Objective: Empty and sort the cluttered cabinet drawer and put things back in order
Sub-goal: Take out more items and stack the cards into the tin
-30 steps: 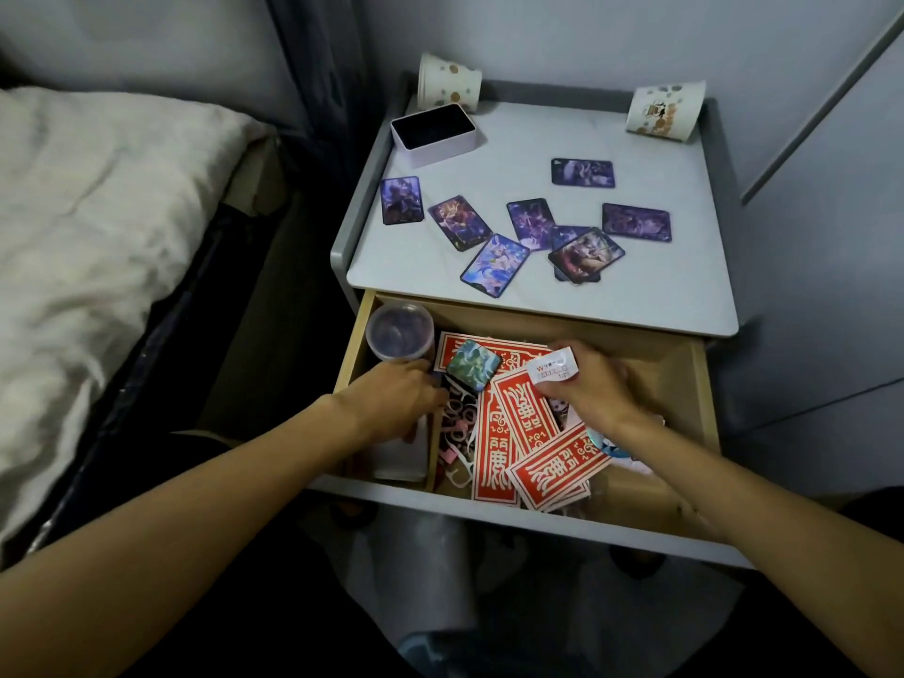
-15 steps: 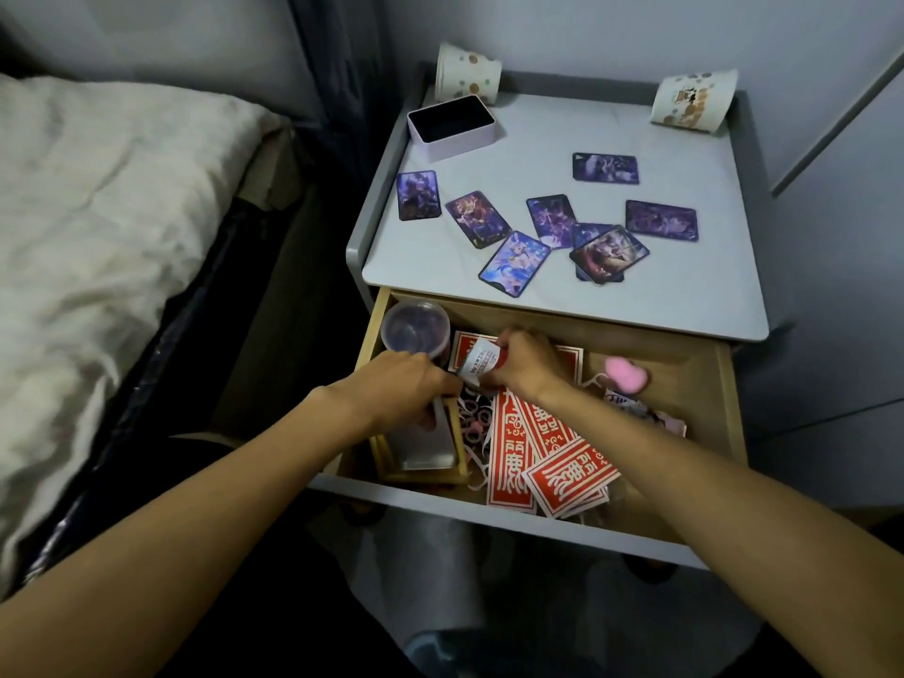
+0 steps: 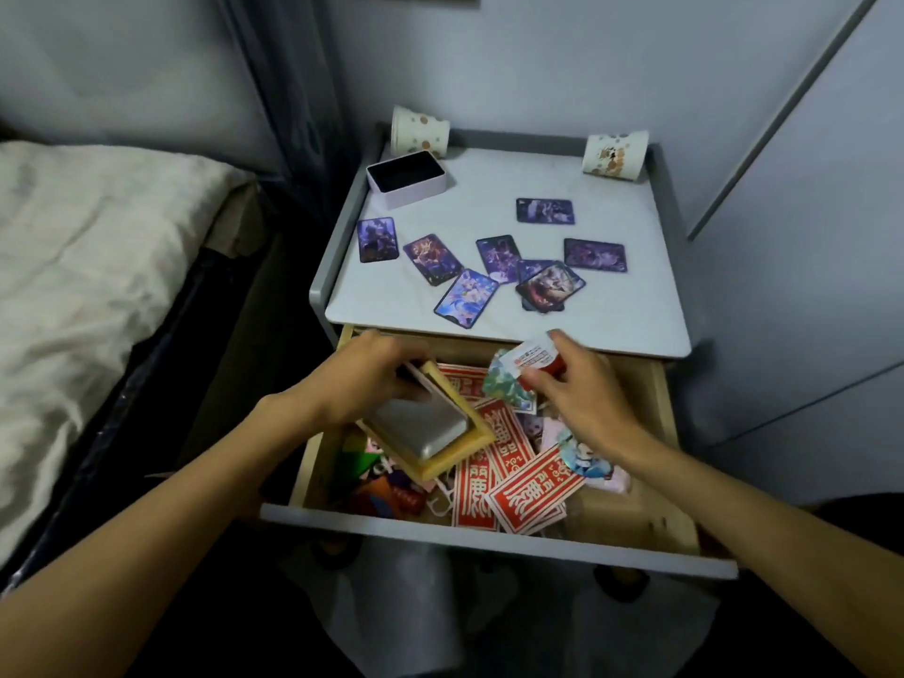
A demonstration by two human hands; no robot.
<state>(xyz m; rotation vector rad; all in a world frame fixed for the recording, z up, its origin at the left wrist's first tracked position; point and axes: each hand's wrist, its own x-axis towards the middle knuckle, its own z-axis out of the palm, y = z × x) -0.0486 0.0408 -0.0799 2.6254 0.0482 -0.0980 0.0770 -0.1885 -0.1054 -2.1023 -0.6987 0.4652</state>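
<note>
**A:** Wooden tray point(image 3: 442, 455) in the head view. The left hand point(image 3: 367, 384) grips its far end, fingers and thumb curled round the rim. It's tilted and seems raised off the floor of the drawer point(image 3: 489, 543).

**B:** Anything in it?

**A:** One grey tin point(image 3: 420, 425), just below the fingers. Stiff wood, probably some weight from the tin. On that tilt the tin could slide, so I'd support the near end too.

**B:** And the right hand point(image 3: 575, 401)?

**A:** Its fingers pinch a small white-and-red packet point(image 3: 535, 358). A teal patterned piece point(image 3: 506, 389) touches the fingertips; can't tell if it's held. Both look thin and light.

**B:** Drawer contents?

**A:** Mostly red envelopes point(image 3: 526, 491), fanned below the right fingers. Flat paper that bends, so take them by an edge. Small coloured bits under the tray are too blurred to name.

**B:** Beyond the fingers?

**A:** On the cabinet top point(image 3: 626, 330): loose cards point(image 3: 465, 298), an open lilac box point(image 3: 406, 181) with nothing showing inside, and two paper cups point(image 3: 420, 134) on their sides.
</note>
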